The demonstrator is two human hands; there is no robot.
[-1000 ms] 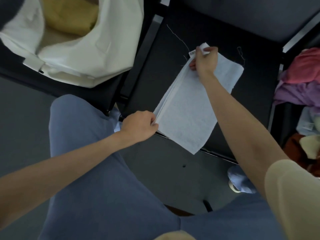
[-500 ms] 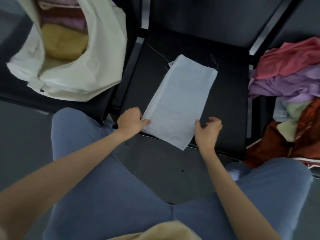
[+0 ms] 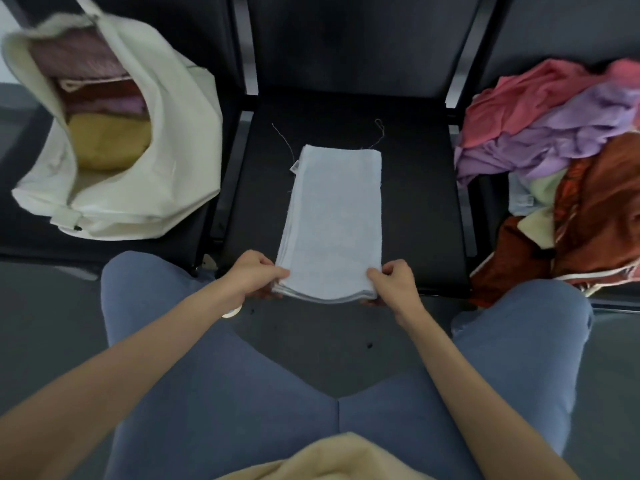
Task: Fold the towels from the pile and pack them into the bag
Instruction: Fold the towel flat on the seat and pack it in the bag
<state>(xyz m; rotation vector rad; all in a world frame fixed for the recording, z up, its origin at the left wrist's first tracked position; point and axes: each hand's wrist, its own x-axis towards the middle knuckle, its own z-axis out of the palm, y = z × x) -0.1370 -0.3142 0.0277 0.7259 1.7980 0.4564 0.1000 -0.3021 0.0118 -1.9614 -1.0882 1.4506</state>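
While both hands pinch, towel [image 3: 332,223] lies flat — folded.

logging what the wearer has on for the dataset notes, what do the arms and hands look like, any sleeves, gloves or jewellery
Both forearms are bare up to the frame edge; no sleeve reaches them. The left hand and right hand are bare too: no gloves, and no ring, watch or bracelet visible from this side. Worn clothing in view is blue-grey trousers and the hem of a pale yellow top at the bottom edge.

left hand [image 3: 254,273] pinching, right hand [image 3: 393,284] pinching, arms extended
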